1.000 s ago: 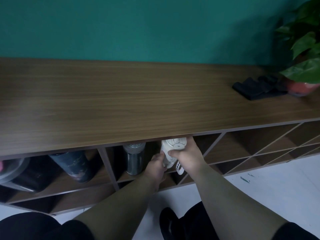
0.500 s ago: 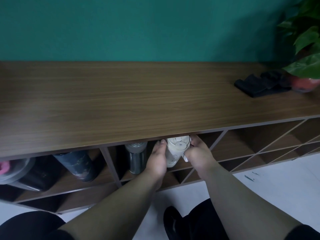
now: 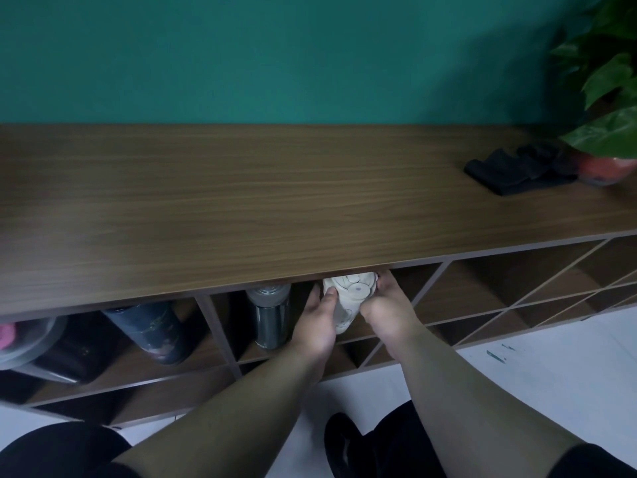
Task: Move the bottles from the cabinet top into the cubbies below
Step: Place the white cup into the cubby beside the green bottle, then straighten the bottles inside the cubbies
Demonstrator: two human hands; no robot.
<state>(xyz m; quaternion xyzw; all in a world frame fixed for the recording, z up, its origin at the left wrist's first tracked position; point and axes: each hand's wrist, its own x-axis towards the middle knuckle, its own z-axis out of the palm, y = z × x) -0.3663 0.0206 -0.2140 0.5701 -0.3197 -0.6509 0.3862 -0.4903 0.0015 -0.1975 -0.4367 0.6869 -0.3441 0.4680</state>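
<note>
A white bottle with a round patterned lid stands in the middle cubby just under the cabinet top. My left hand grips its left side and my right hand grips its right side. Beside it on the left, in the same cubby, stands a dark metal bottle with a grey cap. A dark blue patterned bottle leans in the cubby further left. The wooden cabinet top carries no bottles in view.
A black folded cloth and a potted green plant in a red pot sit at the top's right end. A clear container with something pink fills the far-left cubby. Diagonal-divided cubbies lie to the right, white floor below.
The white bottle has gone from tilted to upright and deeper under the top. My left hand moved up onto its left side, and my right hand shifted to its right side.
</note>
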